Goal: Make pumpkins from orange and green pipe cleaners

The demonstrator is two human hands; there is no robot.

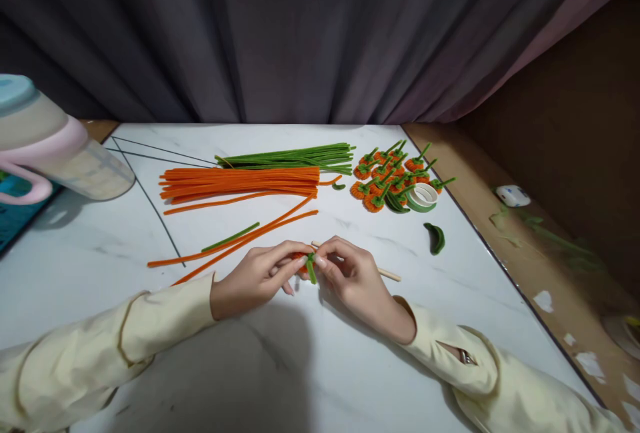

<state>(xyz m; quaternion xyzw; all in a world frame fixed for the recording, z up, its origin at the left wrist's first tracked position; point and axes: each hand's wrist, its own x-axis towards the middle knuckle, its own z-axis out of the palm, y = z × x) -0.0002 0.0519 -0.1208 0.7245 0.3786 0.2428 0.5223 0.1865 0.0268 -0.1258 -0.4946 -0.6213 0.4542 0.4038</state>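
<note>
Over the middle of the white table, my two hands meet around a small orange and green pipe-cleaner pumpkin (311, 272). My left hand (257, 280) pinches its orange body from the left, and most of that body is hidden by the fingers. On the other side my right hand (357, 280) is closed, thumb and forefinger at the green top. A green stem end points down toward me between the thumbs. Behind the right hand lies a thin wooden stick (390, 274), partly covered. Loose orange pipe cleaners (235, 241) and a short green pipe cleaner (230, 236) rest beyond my left hand.
Bundles of orange pipe cleaners (240, 183) and green pipe cleaners (290, 156) lie farther back. To their right are several finished pumpkins (374, 202), a tape roll (424, 195) and a dark green curved piece (437, 238). A large tumbler (75, 153) stands left; a curtain (285, 33) hangs behind.
</note>
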